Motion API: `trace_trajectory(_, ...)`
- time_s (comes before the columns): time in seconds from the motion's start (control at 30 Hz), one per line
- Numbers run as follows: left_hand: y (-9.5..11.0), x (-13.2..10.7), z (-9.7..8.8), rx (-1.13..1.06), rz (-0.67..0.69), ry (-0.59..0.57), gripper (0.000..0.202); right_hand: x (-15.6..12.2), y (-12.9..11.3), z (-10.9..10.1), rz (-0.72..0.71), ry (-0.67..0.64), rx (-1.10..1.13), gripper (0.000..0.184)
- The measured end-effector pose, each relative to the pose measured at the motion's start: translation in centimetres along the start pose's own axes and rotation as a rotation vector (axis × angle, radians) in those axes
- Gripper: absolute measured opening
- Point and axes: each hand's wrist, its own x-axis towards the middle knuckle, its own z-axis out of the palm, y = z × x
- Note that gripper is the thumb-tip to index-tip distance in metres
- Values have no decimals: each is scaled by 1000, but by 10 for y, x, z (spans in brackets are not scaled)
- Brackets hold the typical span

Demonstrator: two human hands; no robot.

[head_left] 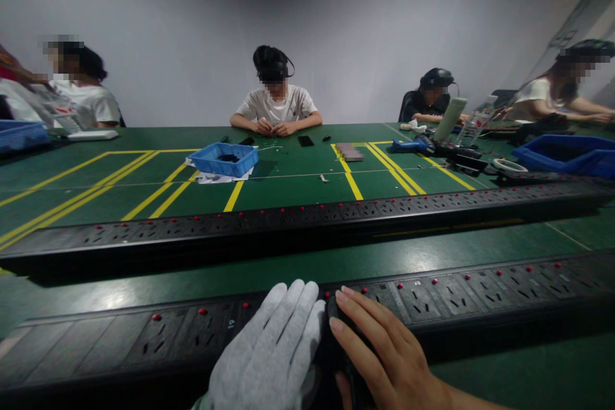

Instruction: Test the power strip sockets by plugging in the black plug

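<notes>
A long black power strip (461, 295) with rows of sockets and small red buttons lies across the table in front of me. My left hand (269, 346), in a pale grey-white glove, lies on the strip with its fingers stretched out side by side. Close to its right, my bare right hand (384, 346) curls over a dark object (339, 314) on the strip, thumb below and fingers on top. Most of that object is hidden by my hands, so its kind cannot be made out. Farther back lies a second long black power strip (288, 221), roughly parallel to the near one.
The green table (288, 186) has yellow tape lines. A blue bin (223, 160) sits on papers beyond the far strip; another blue bin (567, 154) stands at right, near a tape roll (509, 166) and a blue-handled tool (410, 144). Several people sit around the table.
</notes>
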Motion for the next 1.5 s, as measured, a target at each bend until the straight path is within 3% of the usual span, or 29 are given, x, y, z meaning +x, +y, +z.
trace_trajectory(1.5,1,-3,5,-19,-15,22,39,-4,1,2,-35,-25,2,42)
